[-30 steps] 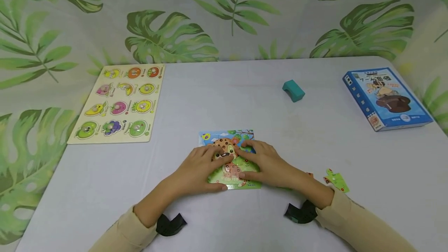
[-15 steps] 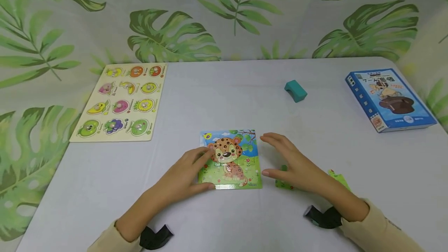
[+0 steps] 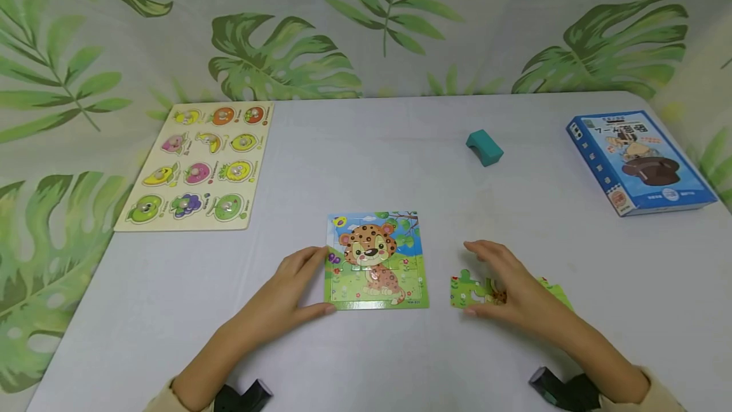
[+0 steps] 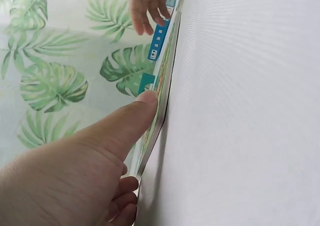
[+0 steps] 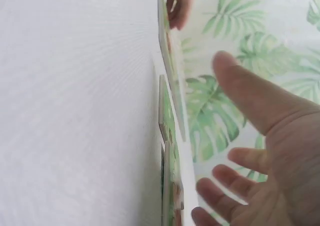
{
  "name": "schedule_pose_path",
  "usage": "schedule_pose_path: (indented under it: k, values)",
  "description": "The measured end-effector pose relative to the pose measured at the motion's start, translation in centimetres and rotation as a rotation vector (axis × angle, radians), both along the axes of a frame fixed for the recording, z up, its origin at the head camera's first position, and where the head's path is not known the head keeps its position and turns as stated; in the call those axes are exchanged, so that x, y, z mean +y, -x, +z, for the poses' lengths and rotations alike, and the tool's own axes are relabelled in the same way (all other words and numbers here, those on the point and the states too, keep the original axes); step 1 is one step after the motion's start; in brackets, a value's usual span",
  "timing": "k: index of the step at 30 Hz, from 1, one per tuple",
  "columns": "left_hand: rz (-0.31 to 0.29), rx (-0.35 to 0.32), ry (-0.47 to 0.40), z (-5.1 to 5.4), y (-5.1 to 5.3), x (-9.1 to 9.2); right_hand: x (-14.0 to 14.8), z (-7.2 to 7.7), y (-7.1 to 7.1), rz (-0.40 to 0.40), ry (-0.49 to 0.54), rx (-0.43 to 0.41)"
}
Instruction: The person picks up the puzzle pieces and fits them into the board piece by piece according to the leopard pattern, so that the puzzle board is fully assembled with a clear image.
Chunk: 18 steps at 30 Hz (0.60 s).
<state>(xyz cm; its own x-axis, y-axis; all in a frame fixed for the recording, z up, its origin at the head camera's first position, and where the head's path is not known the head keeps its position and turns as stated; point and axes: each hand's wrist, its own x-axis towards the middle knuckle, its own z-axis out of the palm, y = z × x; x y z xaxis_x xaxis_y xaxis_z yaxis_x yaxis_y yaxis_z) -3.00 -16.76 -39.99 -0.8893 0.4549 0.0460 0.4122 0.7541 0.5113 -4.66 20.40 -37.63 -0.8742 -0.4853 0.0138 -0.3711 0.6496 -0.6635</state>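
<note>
A square leopard picture puzzle (image 3: 374,262) lies flat on the white table, its picture fully visible. At its left edge is my left hand (image 3: 286,294), thumb and fingertips touching the border, fingers relaxed. My right hand (image 3: 523,291) hovers with fingers spread over some loose green puzzle pieces (image 3: 466,288) to the right of the puzzle, holding nothing. The hand partly covers these pieces. In the right wrist view, the thumb and fingers of the right hand (image 5: 250,151) stand apart beside the pieces (image 5: 167,111).
A wooden fruit board (image 3: 194,167) lies at the back left. A teal arched block (image 3: 485,147) sits behind the loose pieces, and a blue box (image 3: 640,163) lies at the back right. A leaf-patterned cloth (image 3: 286,56) hangs behind the table.
Both hands have drawn apart from the top of the puzzle. The left slid to its left edge; the right let go and moved right, over the loose pieces.
</note>
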Motion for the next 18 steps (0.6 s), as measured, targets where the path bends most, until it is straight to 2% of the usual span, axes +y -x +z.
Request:
schedule_pose_path:
  k: [4,7,11,18]
  values:
    - [-0.013,0.013,-0.025,-0.2,0.1,-0.1,0.4,-0.7,-0.1,-0.004,-0.018,-0.049]
    - [-0.020,0.010,-0.039,-0.3,0.2,-0.1,0.6,-1.1,-0.1,-0.003,-0.051,-0.053]
    - [-0.023,0.003,-0.048,-0.3,0.2,-0.2,0.7,-1.4,0.0,0.018,-0.076,-0.013]
    - [-0.030,0.017,-0.054,-0.3,0.2,-0.2,0.7,-1.7,0.1,0.030,-0.047,0.078]
